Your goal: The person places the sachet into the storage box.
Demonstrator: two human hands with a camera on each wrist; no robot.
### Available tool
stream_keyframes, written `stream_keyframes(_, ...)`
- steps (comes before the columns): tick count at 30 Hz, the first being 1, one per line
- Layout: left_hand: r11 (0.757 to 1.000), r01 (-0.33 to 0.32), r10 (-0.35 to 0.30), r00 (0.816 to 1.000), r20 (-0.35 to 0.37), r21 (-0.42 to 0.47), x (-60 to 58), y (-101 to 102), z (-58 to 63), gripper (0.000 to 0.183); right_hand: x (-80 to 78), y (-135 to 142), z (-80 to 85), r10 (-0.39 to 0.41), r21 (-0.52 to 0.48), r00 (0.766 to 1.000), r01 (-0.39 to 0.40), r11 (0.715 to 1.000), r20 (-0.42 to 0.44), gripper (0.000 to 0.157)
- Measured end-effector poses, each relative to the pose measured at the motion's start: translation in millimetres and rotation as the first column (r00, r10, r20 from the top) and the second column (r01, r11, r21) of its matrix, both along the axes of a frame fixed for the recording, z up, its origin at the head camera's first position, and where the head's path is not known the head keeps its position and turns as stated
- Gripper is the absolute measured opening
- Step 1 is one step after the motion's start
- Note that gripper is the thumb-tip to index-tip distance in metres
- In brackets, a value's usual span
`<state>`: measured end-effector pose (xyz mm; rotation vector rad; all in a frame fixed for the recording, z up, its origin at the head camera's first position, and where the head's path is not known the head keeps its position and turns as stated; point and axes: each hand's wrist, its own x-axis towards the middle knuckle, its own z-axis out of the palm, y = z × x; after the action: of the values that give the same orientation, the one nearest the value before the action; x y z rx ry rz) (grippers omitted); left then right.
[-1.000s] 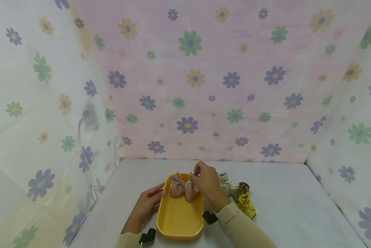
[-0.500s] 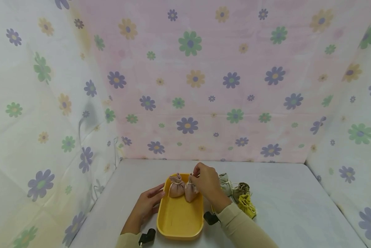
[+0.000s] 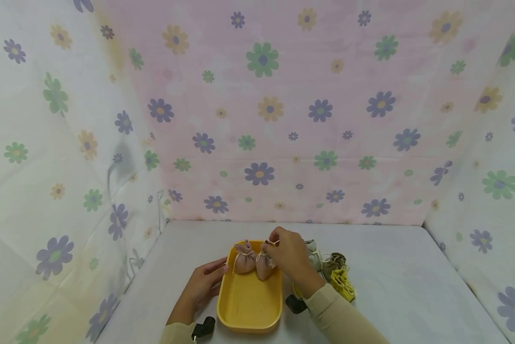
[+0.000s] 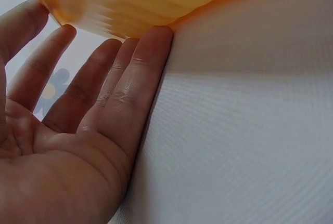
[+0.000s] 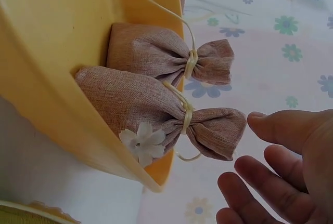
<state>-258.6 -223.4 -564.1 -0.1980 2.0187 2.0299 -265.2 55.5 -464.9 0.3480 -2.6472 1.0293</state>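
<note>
Looks like the step of setting a pink bag (image 5: 122, 91) with a white flower (image 5: 143, 143) nicely into the yellow tray (image 3: 248, 308), most likely almost done. Already inside the tray, at the far end, close beside the other pink bag (image 5: 148, 50). Right fingers (image 5: 265, 185) spread loose, not wrapped round anything, with just the thumb (image 5: 263, 122) at or very near the frilly top of the flower bag. Cannot tell about a real touch. Left fingers (image 4: 136, 73) long and loose, tips against the outside of the tray, maybe to stop any sliding.

Next, probably time to take the right fingers away without tipping the bag, then reach for another. On the desk (image 3: 395, 277), to the right of the tray: a pale green bag (image 3: 313, 255), a brown bag (image 3: 335, 262) and a bright yellow bag (image 3: 342, 285).

From the head, easy to see the whole tray and the three bags outside, but hard to see the right fingertips. From the right wrist, clear to see the finger gap, the white flower and the tied string (image 5: 188, 115). From the left wrist, just fingers, tray side, desk and flowery cloth (image 3: 283, 129); no bags at all.
</note>
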Motion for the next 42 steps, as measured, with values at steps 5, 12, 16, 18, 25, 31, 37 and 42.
stream_keyframes(5,1.0,0.009,-0.009,1.0,-0.004,0.008,0.6,-1,0.2,0.07,4.5,4,3.0,-0.013,0.053,1.0,0.013,0.999,-0.016,0.025)
stream_keyframes(12,1.0,0.006,-0.006,1.0,-0.012,0.012,1.3,-1,-1.0,0.068,9.7,10,3.2,-0.056,0.125,0.998,0.058,0.991,-0.018,0.03)
stream_keyframes(16,1.0,0.008,-0.008,1.0,-0.011,0.014,1.6,-1,-2.8,0.068,14.5,15,1.7,-0.095,0.158,0.995,0.098,0.983,-0.03,0.031)
stream_keyframes(18,1.0,0.008,-0.008,1.0,-0.012,0.015,1.3,-2,-3.8,0.067,17.5,18,2.0,-0.108,0.17,0.994,0.112,0.979,-0.035,0.031)
stream_keyframes(25,1.0,0.006,-0.005,1.0,-0.016,0.016,-0.6,-2,-4.1,0.069,26.0,29,8.5,-0.117,0.171,0.989,0.131,0.977,-0.088,0.034)
stream_keyframes(31,1.0,0.001,-0.001,1.0,-0.01,0.011,-0.9,0,-2.4,0.071,34.3,36,12.3,-0.158,0.211,0.986,0.168,0.963,-0.06,0.036)
stream_keyframes(37,1.0,0.0,0.0,1.0,-0.012,0.014,-0.4,1,-1.5,0.071,42.0,47,8.7,-0.195,0.164,0.98,0.197,0.966,-0.034,0.037)
stream_keyframes(42,1.0,-0.008,0.008,1.0,-0.003,0.017,0.3,1,-2.2,0.071,49.3,56,5.3,-0.218,0.134,0.976,0.219,0.966,-0.026,0.042)
